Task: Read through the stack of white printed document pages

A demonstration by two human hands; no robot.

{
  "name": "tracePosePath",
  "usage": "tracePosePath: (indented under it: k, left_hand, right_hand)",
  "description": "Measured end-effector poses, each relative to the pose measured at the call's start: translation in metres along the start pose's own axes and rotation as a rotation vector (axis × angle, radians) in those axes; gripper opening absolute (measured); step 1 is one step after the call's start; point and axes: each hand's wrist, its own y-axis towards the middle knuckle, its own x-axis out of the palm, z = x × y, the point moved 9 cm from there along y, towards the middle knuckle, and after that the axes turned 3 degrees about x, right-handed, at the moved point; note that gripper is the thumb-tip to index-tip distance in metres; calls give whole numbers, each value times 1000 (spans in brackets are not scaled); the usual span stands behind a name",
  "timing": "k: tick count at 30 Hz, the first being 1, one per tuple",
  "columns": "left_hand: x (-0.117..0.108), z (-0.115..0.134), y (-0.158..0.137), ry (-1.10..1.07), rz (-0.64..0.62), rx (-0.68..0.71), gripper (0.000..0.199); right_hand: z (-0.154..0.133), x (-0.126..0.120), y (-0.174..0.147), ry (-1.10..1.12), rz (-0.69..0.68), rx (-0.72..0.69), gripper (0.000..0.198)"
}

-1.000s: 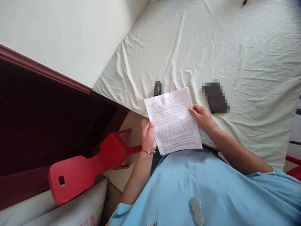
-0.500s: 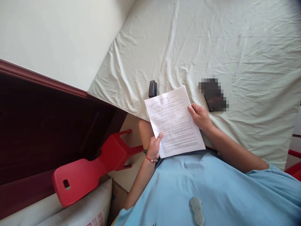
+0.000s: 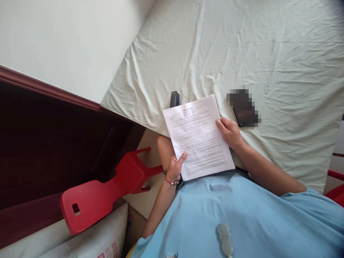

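A stack of printed paper sheets [image 3: 200,138] is held over my lap, tilted, its lower edge close to my blue shirt. My left hand [image 3: 176,167] grips its lower left edge with the thumb on top; the other fingers are hidden beneath. On the right edge, my right hand [image 3: 230,132] pinches the sheets, thumb on the printed face. Just beyond the top edge lies a black stapler [image 3: 174,99], partly covered by the paper. To the right of my right hand rests a dark flat object [image 3: 243,109], blurred out by pixelation.
A pale wrinkled cloth [image 3: 290,71] covers the table ahead. To the left stands a red plastic chair [image 3: 88,204], near white printed sacks [image 3: 107,236]. A dark wooden panel [image 3: 53,143] and a white wall [image 3: 67,43] border the left side. Another red seat shows at far right.
The sheets have risen slightly at their top edge and hide a little more of the stapler. Both hands keep their hold on the edges.
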Motion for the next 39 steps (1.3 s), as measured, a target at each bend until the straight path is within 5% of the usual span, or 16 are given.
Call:
tracePosePath:
  k: [11,39]
  left_hand:
    - [3,6,0,26,-74,8,49]
    - [-3,-9,8,114,-42,-43,59]
  right_hand:
    - [10,2,3,169,-23,36,41]
    - [13,3,3,234,-24,19,45]
